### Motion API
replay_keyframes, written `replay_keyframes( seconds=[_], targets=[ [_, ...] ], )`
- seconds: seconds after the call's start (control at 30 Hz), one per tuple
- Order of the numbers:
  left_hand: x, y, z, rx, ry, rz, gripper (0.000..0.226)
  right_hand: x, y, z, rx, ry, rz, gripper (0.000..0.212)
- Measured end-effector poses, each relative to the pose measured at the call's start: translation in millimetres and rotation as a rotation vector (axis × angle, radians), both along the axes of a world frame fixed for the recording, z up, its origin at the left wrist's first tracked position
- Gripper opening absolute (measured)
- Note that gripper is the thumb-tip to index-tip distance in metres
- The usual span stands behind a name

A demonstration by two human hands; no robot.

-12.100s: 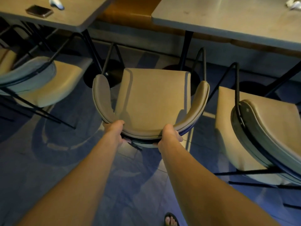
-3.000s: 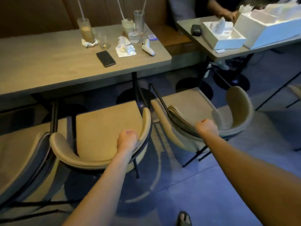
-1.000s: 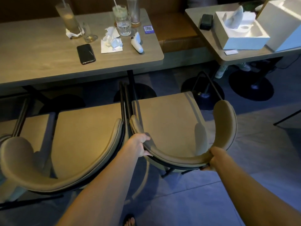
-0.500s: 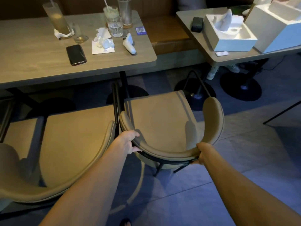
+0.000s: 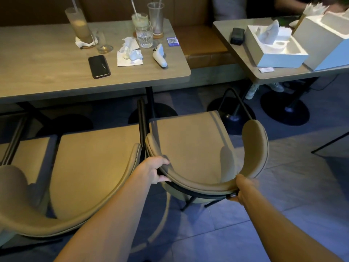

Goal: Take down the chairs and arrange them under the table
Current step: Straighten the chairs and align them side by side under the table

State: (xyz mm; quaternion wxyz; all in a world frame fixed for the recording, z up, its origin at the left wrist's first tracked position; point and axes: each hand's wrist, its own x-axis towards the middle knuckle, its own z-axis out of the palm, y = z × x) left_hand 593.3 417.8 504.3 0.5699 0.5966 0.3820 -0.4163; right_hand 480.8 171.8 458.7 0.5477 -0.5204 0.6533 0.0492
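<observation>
Both on the floor already, the neighbouring chair (image 5: 90,167) parked at the table (image 5: 47,72), the right-hand chair (image 5: 190,148) gripped at its curved backrest by left hand (image 5: 154,172) and right hand (image 5: 242,190), fingers wrapped tight, seat short of the table edge, apparently needing a final push under.

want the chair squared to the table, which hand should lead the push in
Probably the right hand: its grip is on the chair backrest's outer side, which sits past the table edge. The left hand holds the side already against the neighbouring chair.
</observation>
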Motion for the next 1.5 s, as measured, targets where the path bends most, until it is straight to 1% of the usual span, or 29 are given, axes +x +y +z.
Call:
replay_keyframes(
  seconds=[0.1,0.23,0.43,0.63,0.83,0.97,1.03,1.1,1.37,1.5],
  targets=[
    [-3.2,-1.7,-2.6,-0.003,0.0,0.023,0.062,0.4,0.0,1.9,-0.021,0.031,-0.013,0.039],
    [-12.7,-7.2,-4.1,-0.029,-0.024,0.017,0.055,-0.4,-2.4,8.6,-0.015,0.058,0.015,0.029],
    [-22.8,-6.4,-6.8,-0.012,0.001,-0.033,0.053,-13.0,-0.9,14.5,-0.022,0.069,0.026,0.032],
    [-20.3,-5.6,-4.5,-0.045,-0.001,-0.026,0.051,-13.8,0.7,17.9,-0.044,0.097,0.032,0.034],
    [-13.5,-0.7,-11.4,-0.041,0.018,-0.038,0.051,-13.3,10.6,20.1,-0.064,0.09,-0.002,0.028],
    [-15.0,1.1,-11.6,-0.019,-0.002,-0.042,0.054,-13.8,11.7,21.1,-0.077,0.067,-0.028,0.037],
    [-16.2,1.4,-12.5,-0.012,0.006,-0.028,0.057,-13.4,13.0,21.8,-0.08,0.057,-0.031,0.036],
    [-17.3,0.3,-13.1,-0.013,0.006,-0.017,0.055,-13.6,12.4,21.9,-0.081,0.053,-0.034,0.034],
    [-18.9,-1.0,-12.4,-0.023,-0.018,0.02,0.058,-10.9,12.9,21.5,-0.119,0.077,-0.043,0.041],
    [-19.8,-4.3,-15.6,-0.041,-0.038,0.044,0.057,-12.0,9.5,19.9,-0.113,0.075,0.001,0.042]
  ],
)
